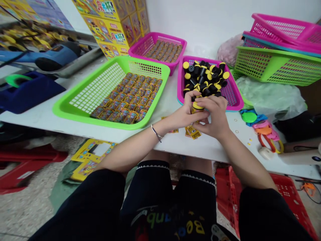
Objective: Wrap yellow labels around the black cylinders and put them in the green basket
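Between my two hands is a small cup with a yellow lid (198, 106), held just above the table's front part. My left hand (187, 112) grips it from the left, fingers curled round it. From the right, my right hand (213, 113) closes on the same cup, its fingers over the side. Under my hands lie flat printed yellow wrappers (193, 132). Behind them stands a pink basket (234, 97) heaped with black cups with yellow lids (202, 79). To the left, a green basket (75, 119) holds rows of wrapped cups (130, 98).
Another pink basket (140, 47) with wrapped pieces stands by stacked yellow boxes (112, 30). Stacked baskets (278, 65) and a plastic bag (273, 95) are at right, near coloured bands (265, 130). A blue tool (57, 55) lies left. Red crates (288, 190) sit below the table.
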The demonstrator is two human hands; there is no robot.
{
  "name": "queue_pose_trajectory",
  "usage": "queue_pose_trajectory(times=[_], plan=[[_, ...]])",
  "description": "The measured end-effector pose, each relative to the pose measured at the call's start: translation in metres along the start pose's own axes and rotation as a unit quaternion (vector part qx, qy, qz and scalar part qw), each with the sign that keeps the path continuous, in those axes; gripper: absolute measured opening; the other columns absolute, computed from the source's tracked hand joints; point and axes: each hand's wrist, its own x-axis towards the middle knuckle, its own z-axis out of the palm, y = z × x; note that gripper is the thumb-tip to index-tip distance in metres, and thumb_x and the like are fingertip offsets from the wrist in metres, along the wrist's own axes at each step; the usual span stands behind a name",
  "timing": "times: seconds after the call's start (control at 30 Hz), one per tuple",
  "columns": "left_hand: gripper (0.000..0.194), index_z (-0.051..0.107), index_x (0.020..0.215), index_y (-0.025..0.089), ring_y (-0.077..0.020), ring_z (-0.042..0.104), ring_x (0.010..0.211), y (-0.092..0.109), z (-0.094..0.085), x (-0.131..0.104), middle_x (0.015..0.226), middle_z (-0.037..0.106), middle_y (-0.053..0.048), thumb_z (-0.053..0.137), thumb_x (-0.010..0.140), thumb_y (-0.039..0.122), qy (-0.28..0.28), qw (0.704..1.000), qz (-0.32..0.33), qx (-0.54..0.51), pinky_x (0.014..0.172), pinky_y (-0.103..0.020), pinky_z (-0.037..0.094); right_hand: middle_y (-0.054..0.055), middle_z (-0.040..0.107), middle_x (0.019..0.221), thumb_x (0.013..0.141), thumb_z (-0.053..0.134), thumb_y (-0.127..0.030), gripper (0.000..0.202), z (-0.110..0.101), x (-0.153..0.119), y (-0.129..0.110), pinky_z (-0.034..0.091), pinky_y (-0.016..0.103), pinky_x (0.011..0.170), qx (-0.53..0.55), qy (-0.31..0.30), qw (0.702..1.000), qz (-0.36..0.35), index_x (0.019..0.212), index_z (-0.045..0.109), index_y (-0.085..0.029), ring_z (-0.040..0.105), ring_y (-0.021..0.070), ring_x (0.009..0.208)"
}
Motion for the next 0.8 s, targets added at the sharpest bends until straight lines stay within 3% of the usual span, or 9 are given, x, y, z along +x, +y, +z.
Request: queue_pose_trajectory(times=[0.13,0.27,0.43,0.5,0.6,0.7,0.8], plan=[[0.069,0.018,0.135,0.026,-0.0103,0.063,0.061,0.006,0.002,-0.006,0.075,0.057,0.009,0.068,0.086,0.034,-0.034,0.999,-0.008,-0.006,0.057,-0.022,0.050,0.003,0.074,0.118,0.081,0.068,-0.034,0.053,0.000,0.002,-0.006,0.042,0.045,0.095,0.044,0.033,0.998,-0.030,0.127,0.043,-0.032,0.066,0.0258,0.108],[0.065,0.019,0.133,0.026,-0.0092,0.059,0.060,0.004,-0.001,-0.007,0.077,0.055,0.008,0.064,0.087,0.034,-0.046,0.999,-0.012,0.014,0.060,-0.024,0.049,0.003,0.076,0.117,0.083,0.070,-0.032,0.053,0.000,0.003,-0.004,0.041,0.042,0.094,0.065,0.060,0.994,-0.068,0.130,0.047,-0.031,0.067,0.0243,0.107],[0.070,0.024,0.125,0.025,-0.0065,0.055,0.070,-0.008,-0.001,-0.002,0.105,0.049,-0.001,0.073,0.076,0.024,0.093,0.978,0.067,0.173,0.063,-0.024,0.046,0.001,0.077,0.116,0.087,0.071,-0.038,0.044,0.005,-0.008,0.012,0.034,0.045,0.099,-0.050,0.034,0.995,-0.079,0.128,0.055,-0.035,0.067,0.0255,0.109],[0.068,0.024,0.123,0.026,-0.0058,0.052,0.069,-0.008,0.001,-0.001,0.103,0.047,0.000,0.073,0.076,0.024,0.114,0.972,0.085,0.187,0.062,-0.023,0.043,0.001,0.077,0.117,0.087,0.071,-0.043,0.038,0.009,-0.013,0.017,0.032,0.047,0.101,-0.072,0.004,0.995,-0.065,0.123,0.060,-0.036,0.067,0.0261,0.110],[0.061,0.024,0.121,0.025,-0.0065,0.048,0.062,0.000,0.003,-0.003,0.083,0.045,0.007,0.070,0.081,0.026,0.060,0.985,0.064,0.147,0.059,-0.021,0.040,-0.001,0.078,0.111,0.087,0.069,-0.049,0.032,0.015,-0.017,0.020,0.031,0.048,0.105,-0.061,-0.007,0.997,-0.054,0.116,0.064,-0.036,0.067,0.0253,0.108],[0.059,0.023,0.122,0.024,-0.0076,0.048,0.060,0.011,0.003,-0.005,0.075,0.044,0.009,0.068,0.084,0.028,-0.013,0.996,-0.001,0.090,0.058,-0.021,0.039,-0.001,0.078,0.108,0.085,0.069,-0.051,0.031,0.018,-0.018,0.020,0.033,0.048,0.106,-0.038,0.004,0.998,-0.046,0.111,0.066,-0.034,0.067,0.0237,0.105],[0.068,0.025,0.123,0.025,-0.0087,0.054,0.073,0.013,0.002,-0.004,0.091,0.049,0.003,0.074,0.076,0.028,0.036,0.995,0.000,0.094,0.064,-0.022,0.044,-0.002,0.078,0.108,0.084,0.071,-0.053,0.032,0.017,-0.021,0.023,0.036,0.047,0.104,-0.044,0.035,0.997,-0.056,0.111,0.067,-0.037,0.065,0.0237,0.107]])
